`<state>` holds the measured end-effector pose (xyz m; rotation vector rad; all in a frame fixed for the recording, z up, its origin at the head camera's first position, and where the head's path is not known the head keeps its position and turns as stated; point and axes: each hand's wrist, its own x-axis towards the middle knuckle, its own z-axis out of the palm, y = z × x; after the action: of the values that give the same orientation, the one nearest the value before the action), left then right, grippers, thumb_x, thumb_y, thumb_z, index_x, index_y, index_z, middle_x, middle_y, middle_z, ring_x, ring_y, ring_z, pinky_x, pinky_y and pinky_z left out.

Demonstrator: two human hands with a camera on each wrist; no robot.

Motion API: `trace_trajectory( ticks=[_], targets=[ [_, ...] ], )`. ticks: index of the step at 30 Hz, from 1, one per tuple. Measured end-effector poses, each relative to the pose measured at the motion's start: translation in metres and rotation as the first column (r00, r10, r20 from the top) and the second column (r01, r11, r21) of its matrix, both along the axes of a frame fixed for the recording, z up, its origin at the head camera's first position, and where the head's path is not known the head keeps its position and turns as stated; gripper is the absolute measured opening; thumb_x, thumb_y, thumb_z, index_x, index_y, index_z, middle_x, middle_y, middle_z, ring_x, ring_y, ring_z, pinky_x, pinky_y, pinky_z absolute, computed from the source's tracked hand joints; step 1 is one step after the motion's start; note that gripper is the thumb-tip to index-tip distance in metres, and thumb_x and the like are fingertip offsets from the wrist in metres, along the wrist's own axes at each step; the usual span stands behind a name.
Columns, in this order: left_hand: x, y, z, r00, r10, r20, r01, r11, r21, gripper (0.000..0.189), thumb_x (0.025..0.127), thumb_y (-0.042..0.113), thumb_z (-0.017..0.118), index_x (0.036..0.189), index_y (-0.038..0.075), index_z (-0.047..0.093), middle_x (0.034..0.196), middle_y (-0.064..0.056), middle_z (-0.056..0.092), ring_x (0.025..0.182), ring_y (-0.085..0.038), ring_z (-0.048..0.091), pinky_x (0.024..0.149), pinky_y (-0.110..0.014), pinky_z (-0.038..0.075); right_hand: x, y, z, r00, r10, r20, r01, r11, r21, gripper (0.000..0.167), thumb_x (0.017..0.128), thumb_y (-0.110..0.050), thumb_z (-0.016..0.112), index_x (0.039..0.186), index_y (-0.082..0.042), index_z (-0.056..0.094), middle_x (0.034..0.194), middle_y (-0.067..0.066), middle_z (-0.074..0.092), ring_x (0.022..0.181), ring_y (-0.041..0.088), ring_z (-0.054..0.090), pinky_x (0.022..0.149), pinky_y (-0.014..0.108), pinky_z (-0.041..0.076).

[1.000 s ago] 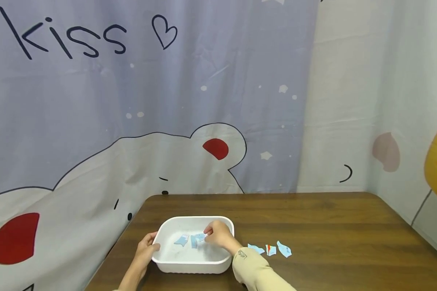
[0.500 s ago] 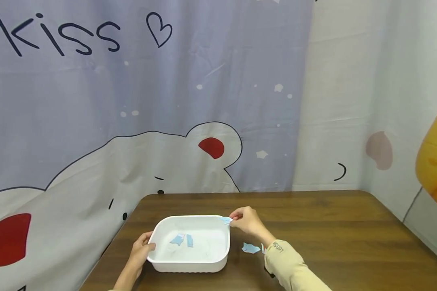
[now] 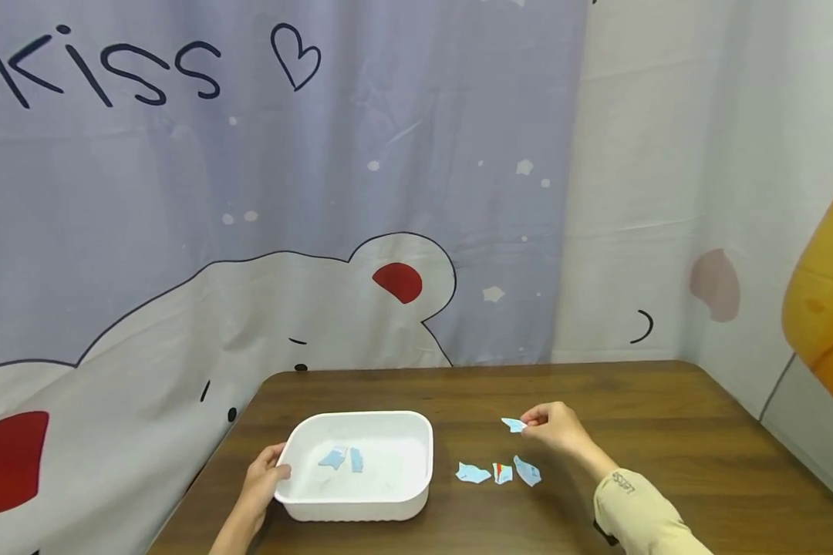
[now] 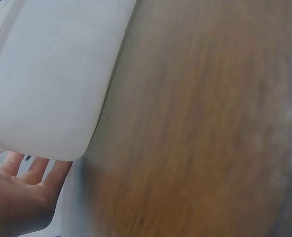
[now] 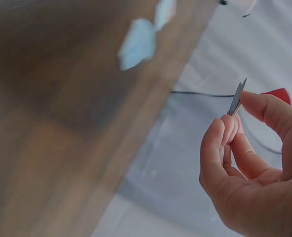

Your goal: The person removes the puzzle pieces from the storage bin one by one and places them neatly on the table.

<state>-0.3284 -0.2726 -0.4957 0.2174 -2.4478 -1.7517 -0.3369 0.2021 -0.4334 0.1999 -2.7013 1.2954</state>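
Observation:
My right hand (image 3: 561, 428) pinches a small, flat, light-blue jagged piece (image 3: 514, 425) between thumb and fingertips, held over the table behind a row of similar pieces. Seen edge-on in the right wrist view, the pinched piece (image 5: 238, 97) looks thin and stiff, with a grey side. At the left end of a white plastic basin (image 3: 355, 512), my left hand (image 3: 258, 482) grips the rim, thumb over the edge and fingers along the outer wall. Inside the basin lie two more light-blue pieces, one irregular piece (image 3: 333, 457) and one narrow strip (image 3: 357, 460).
To the basin's right, three pieces form a row on the brown wooden table (image 3: 618, 432): a blue piece (image 3: 473, 472), a red-marked piece (image 3: 503, 473) and a pointed blue piece (image 3: 527, 471). A printed curtain (image 3: 514, 231) hangs behind the table.
My right hand has lifted one light-blue piece out of the basin and carried it right, past the rim, over the table. My left hand has stayed on the basin's rim.

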Motion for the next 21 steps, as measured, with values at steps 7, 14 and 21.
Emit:
trace_trajectory(
  ticks=[7,14,21],
  targets=[
    [0.000,0.000,0.000,1.000,-0.001,0.003,0.001,1.000,-0.007,0.056,0.078,-0.004,0.050,0.134,-0.012,0.043,0.138,-0.035,0.047,0.104,-0.018,0.057,0.074,-0.021,0.048,0.011,0.033,-0.017,0.999,-0.049,0.013,0.048,0.998,0.042,0.019,0.071,-0.003,0.070,0.088,0.006,0.071,0.076,0.007,0.070,0.070,0.011,0.059,0.062,0.021,0.047],
    [0.000,-0.001,0.001,1.000,-0.010,0.008,0.010,1.000,-0.013,0.056,0.079,-0.004,0.050,0.134,-0.012,0.042,0.139,-0.034,0.046,0.103,-0.015,0.055,0.075,-0.021,0.048,0.020,0.053,-0.035,0.996,-0.075,0.053,0.070,0.993,0.092,0.017,0.070,-0.003,0.071,0.085,0.004,0.071,0.074,0.003,0.067,0.070,0.012,0.056,0.061,0.020,0.043],
    [0.000,-0.001,0.001,1.000,-0.012,0.011,0.012,1.000,-0.006,0.057,0.079,-0.004,0.050,0.134,-0.012,0.042,0.140,-0.035,0.045,0.105,-0.016,0.055,0.075,-0.020,0.048,0.024,0.057,-0.043,0.996,-0.039,0.075,0.030,0.993,0.112,0.016,0.068,-0.003,0.071,0.084,0.002,0.072,0.072,0.001,0.067,0.068,0.011,0.054,0.060,0.021,0.041]
  ],
)
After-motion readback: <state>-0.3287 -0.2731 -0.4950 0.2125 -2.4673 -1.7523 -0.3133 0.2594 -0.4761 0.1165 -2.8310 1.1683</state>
